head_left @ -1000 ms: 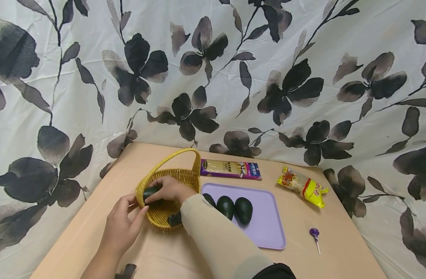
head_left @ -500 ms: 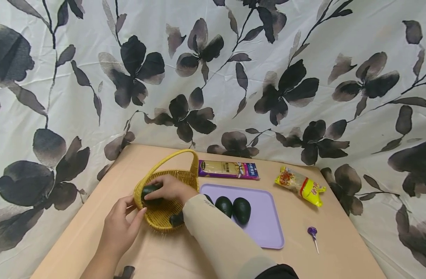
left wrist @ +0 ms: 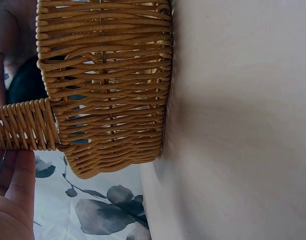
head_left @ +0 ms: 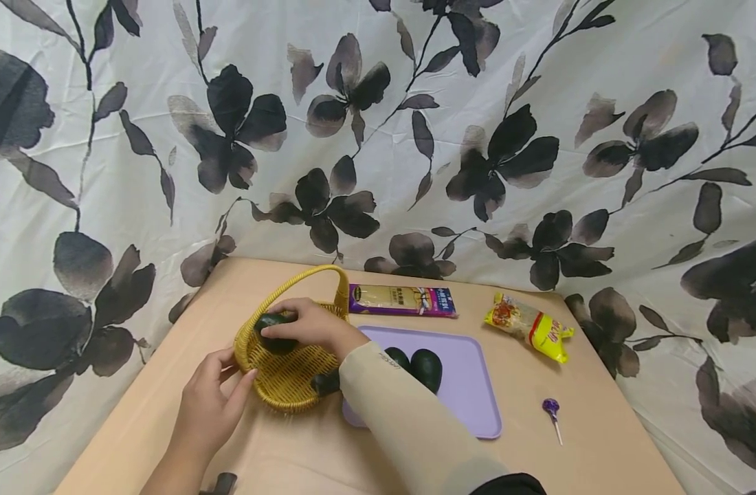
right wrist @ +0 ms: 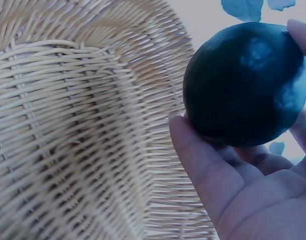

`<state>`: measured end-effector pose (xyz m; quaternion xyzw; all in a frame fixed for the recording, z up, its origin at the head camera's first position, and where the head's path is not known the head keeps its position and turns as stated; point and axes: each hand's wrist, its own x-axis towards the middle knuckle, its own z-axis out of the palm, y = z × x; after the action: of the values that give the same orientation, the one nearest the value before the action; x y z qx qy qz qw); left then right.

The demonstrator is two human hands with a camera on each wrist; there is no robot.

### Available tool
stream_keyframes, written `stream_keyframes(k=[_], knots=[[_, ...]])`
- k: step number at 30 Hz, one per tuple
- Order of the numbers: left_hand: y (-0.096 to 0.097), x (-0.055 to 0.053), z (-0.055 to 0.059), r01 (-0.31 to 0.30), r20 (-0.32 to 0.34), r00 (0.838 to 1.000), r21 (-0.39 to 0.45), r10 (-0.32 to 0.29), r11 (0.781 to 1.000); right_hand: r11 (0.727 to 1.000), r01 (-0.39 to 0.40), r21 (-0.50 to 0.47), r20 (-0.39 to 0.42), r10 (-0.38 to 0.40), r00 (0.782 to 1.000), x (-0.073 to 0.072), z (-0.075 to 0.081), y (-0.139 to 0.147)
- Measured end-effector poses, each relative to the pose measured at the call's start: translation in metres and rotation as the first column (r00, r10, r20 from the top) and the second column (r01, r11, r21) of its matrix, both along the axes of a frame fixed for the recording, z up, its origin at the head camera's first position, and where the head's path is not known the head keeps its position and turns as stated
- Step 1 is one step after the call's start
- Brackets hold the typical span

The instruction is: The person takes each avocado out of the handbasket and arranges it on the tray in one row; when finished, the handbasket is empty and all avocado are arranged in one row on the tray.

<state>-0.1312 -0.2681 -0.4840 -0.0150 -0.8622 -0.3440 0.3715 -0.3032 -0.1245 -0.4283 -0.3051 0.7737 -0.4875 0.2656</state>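
My right hand holds a dark green avocado over the left side of a yellow wicker basket. In the right wrist view, fingers and thumb curl round the avocado, which is level with the woven rim. My left hand pinches the basket at the foot of its handle, fingers behind and thumb in front. Two more avocados show on a lilac tray to the right, partly covered by my right sleeve.
Behind the tray lies a purple noodle packet. A yellow bread-like packet is at the back right, and a purple lollipop lies to the right of the tray. A flower-print cloth hangs behind the table.
My right hand has lifted the avocado from low inside the basket to rim height, shifting slightly right. The left hand keeps its hold on the basket. My sleeve now covers a tray avocado seen earlier.
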Motion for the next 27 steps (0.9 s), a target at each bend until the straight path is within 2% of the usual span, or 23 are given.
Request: stream_keyframes(k=[6, 10, 17, 23, 27], knots=[[0.0, 0.001, 0.0, -0.007, -0.011, 1.0, 0.007, 0.008, 1.0, 0.999, -0.028, -0.03, -0.062, 0.027, 0.998, -0.001, 0.01, 0.011], [0.0, 0.001, 0.0, -0.016, 0.007, 1.0, 0.01, 0.016, 1.0, 0.996, -0.077, -0.054, -0.054, 0.074, 0.996, -0.001, 0.017, 0.02], [0.001, 0.001, 0.0, -0.015, 0.013, 1.0, 0.012, 0.014, 1.0, 0.987, -0.119, -0.113, 0.021, 0.122, 0.992, 0.004, 0.022, 0.038], [0.001, 0.001, 0.0, -0.012, 0.018, 1.0, 0.012, 0.012, 1.0, 0.983, -0.112, -0.145, 0.037, 0.118, 0.992, 0.01, 0.023, 0.056], [0.001, 0.001, 0.001, -0.017, 0.022, 1.0, 0.011, 0.017, 1.0, 0.972, -0.089, -0.217, 0.149, 0.123, 0.981, 0.012, 0.02, 0.067]])
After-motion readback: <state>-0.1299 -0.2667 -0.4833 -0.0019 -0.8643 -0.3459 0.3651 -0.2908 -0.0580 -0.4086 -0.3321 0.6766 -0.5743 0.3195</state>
